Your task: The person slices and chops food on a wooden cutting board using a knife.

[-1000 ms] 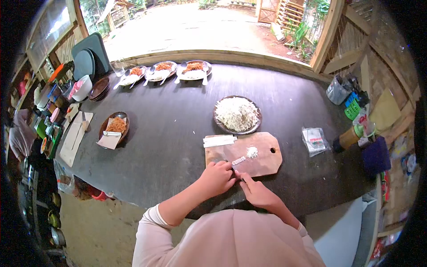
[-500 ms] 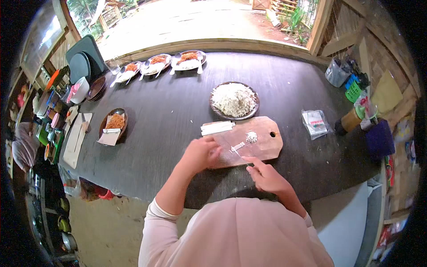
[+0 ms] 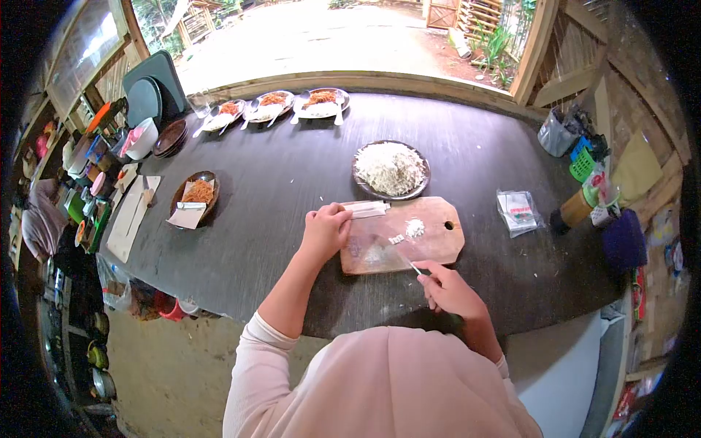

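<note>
A wooden cutting board (image 3: 438, 248) lies in front of me on the dark table. My left hand (image 3: 326, 232) is at its upper left corner, fingers closed on the near end of some long white strips (image 3: 369, 209). In my right hand (image 3: 449, 290), at the board's lower edge, is a small knife (image 3: 415, 268); its blade points up and left over the board. Small cut white pieces (image 3: 396, 239) lie beyond the blade, beside a little heap of white bits (image 3: 415, 228). Behind the board stands a brown plate heaped with white shreds (image 3: 391, 169).
Several plates of food (image 3: 321, 103) line the table's back edge. To the left are a brown bowl (image 3: 209, 182) and a white board (image 3: 120, 237) with another knife (image 3: 147, 193). A plastic packet (image 3: 518, 212) lies right. Another person (image 3: 42, 223) is at far left.
My left hand has moved up and left onto the white strips. The right hand with the knife has drawn slightly back toward me. The cut pieces are now in a smaller cluster near the heap.
</note>
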Available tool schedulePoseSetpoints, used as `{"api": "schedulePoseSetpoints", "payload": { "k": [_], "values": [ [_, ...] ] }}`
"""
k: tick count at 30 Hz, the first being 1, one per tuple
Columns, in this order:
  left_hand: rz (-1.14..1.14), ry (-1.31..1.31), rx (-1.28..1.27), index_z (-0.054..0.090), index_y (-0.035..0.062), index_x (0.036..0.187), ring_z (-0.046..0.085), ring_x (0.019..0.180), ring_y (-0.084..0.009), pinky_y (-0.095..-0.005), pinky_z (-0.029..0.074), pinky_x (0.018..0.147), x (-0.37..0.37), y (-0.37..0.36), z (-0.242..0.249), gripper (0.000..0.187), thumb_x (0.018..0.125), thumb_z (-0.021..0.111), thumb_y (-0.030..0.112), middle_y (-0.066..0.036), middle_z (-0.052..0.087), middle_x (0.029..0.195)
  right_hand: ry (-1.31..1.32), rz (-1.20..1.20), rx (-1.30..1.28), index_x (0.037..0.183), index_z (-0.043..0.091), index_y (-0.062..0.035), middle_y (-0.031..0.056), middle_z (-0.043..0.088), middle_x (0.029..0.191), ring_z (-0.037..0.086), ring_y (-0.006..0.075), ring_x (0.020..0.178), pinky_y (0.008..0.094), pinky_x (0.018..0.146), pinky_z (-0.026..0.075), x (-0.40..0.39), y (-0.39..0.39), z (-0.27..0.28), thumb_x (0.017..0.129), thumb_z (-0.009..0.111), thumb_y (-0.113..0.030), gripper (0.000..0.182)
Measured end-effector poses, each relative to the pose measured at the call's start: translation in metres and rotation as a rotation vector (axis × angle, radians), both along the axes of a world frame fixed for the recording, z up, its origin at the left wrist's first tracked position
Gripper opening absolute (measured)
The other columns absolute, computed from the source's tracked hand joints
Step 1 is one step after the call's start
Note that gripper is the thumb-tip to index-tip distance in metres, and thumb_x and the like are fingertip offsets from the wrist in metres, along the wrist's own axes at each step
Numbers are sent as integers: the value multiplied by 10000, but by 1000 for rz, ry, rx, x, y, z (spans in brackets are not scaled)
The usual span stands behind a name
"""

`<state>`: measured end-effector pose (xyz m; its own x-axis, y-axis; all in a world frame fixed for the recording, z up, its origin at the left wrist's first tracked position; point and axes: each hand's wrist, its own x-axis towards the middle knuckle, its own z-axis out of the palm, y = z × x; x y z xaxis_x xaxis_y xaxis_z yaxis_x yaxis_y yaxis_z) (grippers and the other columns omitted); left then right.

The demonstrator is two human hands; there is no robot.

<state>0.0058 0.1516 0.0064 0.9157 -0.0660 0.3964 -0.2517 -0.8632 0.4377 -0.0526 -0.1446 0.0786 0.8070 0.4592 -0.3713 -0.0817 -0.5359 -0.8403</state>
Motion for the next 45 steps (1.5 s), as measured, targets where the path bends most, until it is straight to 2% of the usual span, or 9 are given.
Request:
{"api": "schedulePoseSetpoints", "payload": {
  "k": [7,10,13,19,26,32,34,37,45],
  "values": [
    [-4,-20,17,710,122,992,608,1033,-223,-436,428,861,1,-3,-3,160,861,648,190,-33,643,1024,-96,-148,-82,1322,527,-95,60,559,663,568,126,509,294,479,482,4,-18,4,986,532,-176,346],
    [-22,-17,-13,708,120,961,604,1037,-232,-441,433,856,1,-4,-2,136,853,653,182,-34,639,1028,-172,-117,-158,1306,536,-91,128,606,715,613,200,566,339,578,507,-5,-12,13,966,553,-156,347],
    [-33,-17,-17,704,116,937,600,1034,-249,-445,438,849,0,-5,-3,125,844,657,184,-38,631,1025,-241,53,-107,1280,551,-96,235,662,940,666,376,882,406,782,515,-13,-8,14,924,582,-129,359],
    [-48,-10,50,702,127,994,584,1043,-249,-442,439,833,-6,-12,1,177,838,658,198,-41,610,1066,-609,47,-105,1256,568,-55,250,657,1023,648,402,968,435,841,512,-5,-18,-19,915,586,-114,346],
    [-127,68,50,689,144,1056,575,1098,-233,-457,391,907,-10,-19,1,212,866,642,225,-44,627,1140,-483,-66,-129,1261,567,-46,243,667,996,666,383,932,409,818,514,-10,-17,-4,912,583,-101,354],
    [-123,22,85,671,155,1100,564,1147,-208,-511,342,975,-10,-25,-12,225,896,621,234,-31,640,1166,-482,-5,-81,1282,552,-58,173,665,927,662,222,752,346,750,508,-13,-18,-16,916,562,-89,367],
    [-119,-4,78,668,156,1104,565,1141,-208,-526,329,986,-11,-27,-7,226,897,621,231,-20,640,1152,-393,-79,-136,1331,517,-70,135,634,850,629,176,619,322,625,511,-12,-16,-17,944,541,-112,390],
    [-126,55,104,669,164,1106,564,1137,-206,-532,317,994,-12,-29,-2,222,897,619,217,-9,637,1123,-141,-156,-96,1377,462,-76,132,596,751,645,204,621,356,615,524,-14,-10,-3,976,495,-108,404],
    [-347,131,42,673,170,1117,594,987,-207,-455,385,872,-20,-36,-4,243,888,600,203,-13,608,1033,-99,-134,-40,1430,398,-97,95,585,813,614,163,555,320,532,516,-19,-4,1,1003,438,-108,429]
  ]
}}
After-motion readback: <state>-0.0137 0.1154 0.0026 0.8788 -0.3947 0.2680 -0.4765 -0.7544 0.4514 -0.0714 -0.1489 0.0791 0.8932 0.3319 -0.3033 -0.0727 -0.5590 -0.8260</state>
